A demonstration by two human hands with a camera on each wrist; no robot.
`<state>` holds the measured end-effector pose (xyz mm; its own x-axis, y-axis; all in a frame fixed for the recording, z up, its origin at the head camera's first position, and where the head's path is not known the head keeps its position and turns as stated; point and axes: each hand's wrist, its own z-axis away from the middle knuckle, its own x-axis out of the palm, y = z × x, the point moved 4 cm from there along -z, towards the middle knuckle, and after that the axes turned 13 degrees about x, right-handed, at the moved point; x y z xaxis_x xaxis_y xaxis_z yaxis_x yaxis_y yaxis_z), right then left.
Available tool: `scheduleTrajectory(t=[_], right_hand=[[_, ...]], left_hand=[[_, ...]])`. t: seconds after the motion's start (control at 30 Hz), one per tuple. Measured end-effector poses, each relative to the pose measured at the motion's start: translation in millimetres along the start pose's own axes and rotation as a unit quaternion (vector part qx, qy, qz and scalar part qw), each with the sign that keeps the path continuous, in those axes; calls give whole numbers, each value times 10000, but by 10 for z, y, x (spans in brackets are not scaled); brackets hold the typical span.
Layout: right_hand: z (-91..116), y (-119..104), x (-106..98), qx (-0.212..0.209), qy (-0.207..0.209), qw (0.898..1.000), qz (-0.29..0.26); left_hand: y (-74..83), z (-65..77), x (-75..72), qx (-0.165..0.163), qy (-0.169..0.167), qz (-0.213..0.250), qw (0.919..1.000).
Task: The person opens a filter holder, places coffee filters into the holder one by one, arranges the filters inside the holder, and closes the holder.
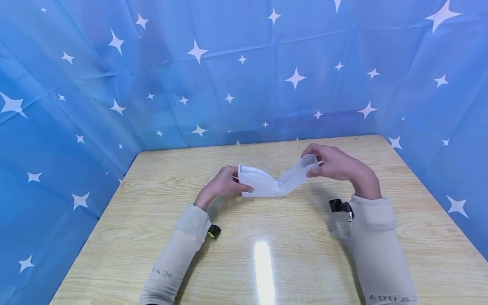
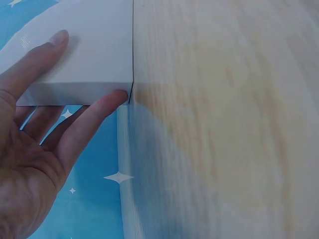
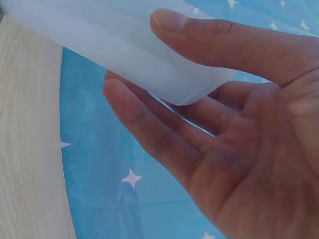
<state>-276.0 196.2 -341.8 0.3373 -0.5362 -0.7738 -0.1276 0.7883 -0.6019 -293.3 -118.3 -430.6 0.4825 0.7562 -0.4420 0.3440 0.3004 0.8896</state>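
A white box (image 1: 259, 189) with a curved cutout along its top edge stands on the wooden table, near the middle. A frosted, translucent cover (image 1: 296, 177) is joined to its right end and tilts up to the right. My left hand (image 1: 224, 182) grips the box's left end, its thumb on the near side, as the left wrist view also shows on the box wall (image 2: 94, 57). The raised end of the cover is held by my right hand (image 1: 337, 164). In the right wrist view the thumb lies across the cover (image 3: 129, 45), with fingers on its other side. The box's inside is mostly hidden.
The light wood table (image 1: 171, 254) has a bright light reflection (image 1: 264, 271) near its front. Behind it and at both sides hangs a blue cloth (image 1: 244, 84) with white stars. Small black devices are strapped at the left wrist (image 1: 214, 231) and right wrist (image 1: 336, 206).
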Motion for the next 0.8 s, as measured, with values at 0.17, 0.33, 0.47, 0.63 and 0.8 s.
scheduleTrajectory(t=[0.17, 0.33, 0.47, 0.63, 0.8], right_hand=[[-6, 9, 7, -45, 14, 10000, -88], [-10, 0, 15, -80, 34, 9999, -118], [-11, -25, 23, -108, 19, 9998, -149], [-8, -60, 30, -165, 45, 9998, -116], [-17, -85, 49, -251, 71, 9995, -165]], left_hand=[[6, 3, 2, -6, -17, 35, 10000], [8, 7, 2, -28, -24, 91, 10000], [8, 8, 1, -19, -10, 51, 10000], [12, 8, -3, -14, 9, 20, 10000], [9, 9, -1, -13, -7, 47, 10000]])
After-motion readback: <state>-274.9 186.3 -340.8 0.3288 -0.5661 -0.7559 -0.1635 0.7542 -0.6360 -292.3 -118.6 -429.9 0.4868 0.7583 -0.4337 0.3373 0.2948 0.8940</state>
